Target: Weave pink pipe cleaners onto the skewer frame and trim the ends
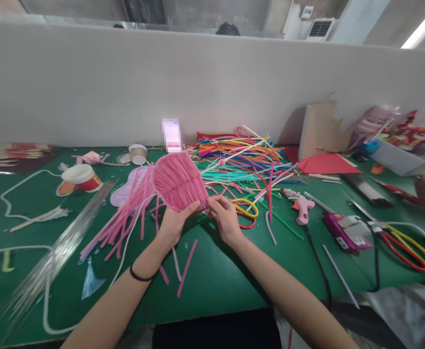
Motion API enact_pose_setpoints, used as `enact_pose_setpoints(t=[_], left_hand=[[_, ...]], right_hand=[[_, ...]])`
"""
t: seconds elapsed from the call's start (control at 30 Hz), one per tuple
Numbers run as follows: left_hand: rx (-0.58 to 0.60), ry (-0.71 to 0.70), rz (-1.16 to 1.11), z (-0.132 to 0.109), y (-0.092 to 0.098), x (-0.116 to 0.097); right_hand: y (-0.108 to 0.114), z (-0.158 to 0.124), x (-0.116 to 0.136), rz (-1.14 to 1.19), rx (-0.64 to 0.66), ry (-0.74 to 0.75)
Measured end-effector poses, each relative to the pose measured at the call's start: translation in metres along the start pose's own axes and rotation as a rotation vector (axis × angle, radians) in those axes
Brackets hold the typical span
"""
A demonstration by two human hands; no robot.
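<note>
Green table (234, 291) | pink woven fan (179, 180) above, gripped by both hands

Green table (227, 283) with colourful pipe cleaners (234, 155)

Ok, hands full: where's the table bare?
Left hand and right hand hold the pink woven fan. Bare green mat lies between your forearms and rightward to the nearest black cord. Crowded: multicoloured stem pile behind, loose pink stems left.
</note>
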State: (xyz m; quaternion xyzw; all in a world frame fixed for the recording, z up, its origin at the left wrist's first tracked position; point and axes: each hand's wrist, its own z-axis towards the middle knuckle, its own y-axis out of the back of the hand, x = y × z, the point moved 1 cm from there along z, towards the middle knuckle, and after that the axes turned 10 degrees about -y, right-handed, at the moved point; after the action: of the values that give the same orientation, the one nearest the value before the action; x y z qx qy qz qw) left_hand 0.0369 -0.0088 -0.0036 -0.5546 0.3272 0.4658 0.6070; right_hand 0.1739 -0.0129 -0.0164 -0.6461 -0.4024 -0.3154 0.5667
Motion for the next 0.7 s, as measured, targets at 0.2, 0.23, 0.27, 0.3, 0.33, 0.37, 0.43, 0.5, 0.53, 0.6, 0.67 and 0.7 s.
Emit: enact_pose_setpoints(t=[0.2, 0.23, 0.27, 0.3, 0.33, 0.37, 0.43, 0.5, 0.53, 0.6, 0.67, 0.7], left_hand=[[-0.039, -0.034, -0.006, -0.001, 0.000, 0.007], [-0.059, -0.040, -0.011, -0.001, 0.000, 0.008], [-0.082, -0.050, -0.015, -0.001, -0.001, 0.010], [-0.102, -0.059, -0.020, -0.001, -0.001, 0.011], [-0.122, -0.064, -0.026, -0.001, -0.002, 0.011], [-0.140, -0.064, -0.034, -0.001, -0.003, 0.011], [-0.157, -0.045, -0.050, -0.001, -0.003, 0.010], [-0.163, -0.024, -0.063, 0.000, -0.003, 0.007], [-0.163, -0.021, -0.069, 0.001, -0.003, 0.005], [-0.157, -0.023, -0.084, 0.001, -0.003, 0.001], [-0.147, -0.012, -0.100, 0.001, -0.004, -0.001], [-0.141, 0.002, -0.110, 0.001, -0.005, -0.002]], right_hand=[[-0.005, -0.001, -0.003, -0.078, -0.065, 0.096], [-0.006, -0.002, -0.004, -0.092, -0.078, 0.106], [-0.008, -0.003, -0.005, -0.104, -0.090, 0.113], [-0.009, -0.004, -0.005, -0.114, -0.100, 0.120], [-0.010, -0.005, -0.006, -0.122, -0.107, 0.126], [-0.011, -0.006, -0.006, -0.132, -0.105, 0.130], [-0.013, -0.008, -0.006, -0.158, -0.070, 0.123], [-0.015, -0.009, -0.006, -0.189, -0.005, 0.097], [-0.016, -0.010, -0.007, -0.199, 0.025, 0.082], [-0.016, -0.011, -0.008, -0.200, 0.064, 0.058], [-0.016, -0.011, -0.009, -0.181, 0.071, 0.042], [-0.016, -0.011, -0.009, -0.173, 0.075, 0.032]])
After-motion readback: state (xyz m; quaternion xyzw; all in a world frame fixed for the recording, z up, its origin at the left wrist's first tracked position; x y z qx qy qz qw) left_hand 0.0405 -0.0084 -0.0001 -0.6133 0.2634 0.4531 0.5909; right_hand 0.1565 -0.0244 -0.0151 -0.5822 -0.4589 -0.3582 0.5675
